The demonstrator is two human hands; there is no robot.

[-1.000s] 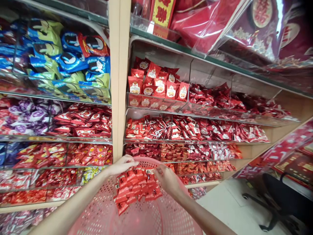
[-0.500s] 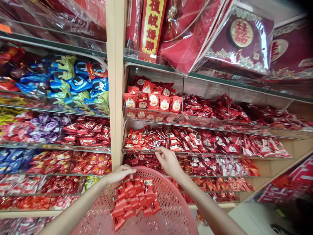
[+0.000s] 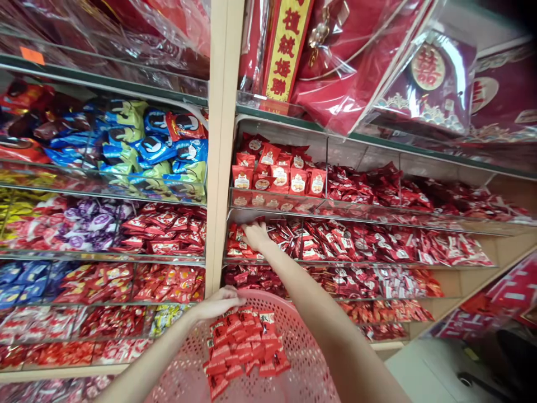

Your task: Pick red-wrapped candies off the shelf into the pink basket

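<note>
My left hand point(image 3: 218, 305) grips the far rim of a pink perforated basket point(image 3: 302, 358) held low in front of me. Inside it lies a heap of small red sweet packets point(image 3: 245, 347). My right hand point(image 3: 255, 235) reaches up into a clear shelf bin of red and white sweet packets point(image 3: 277, 240), its fingers curled down among them. What the fingers hold, if anything, is hidden by the packets.
Shelves of wrapped sweets fill the wall: blue and green packs point(image 3: 142, 145) upper left, purple ones point(image 3: 92, 224) below, red biscuit packs point(image 3: 277, 173) above my right hand. A beige upright post point(image 3: 222, 140) divides the shelves. Red wrapped decorations point(image 3: 377, 67) hang on top.
My right hand left the basket, rose to the shelf edge, then pushed left and deeper into the bin of red packets. The left hand stayed on the basket rim.
</note>
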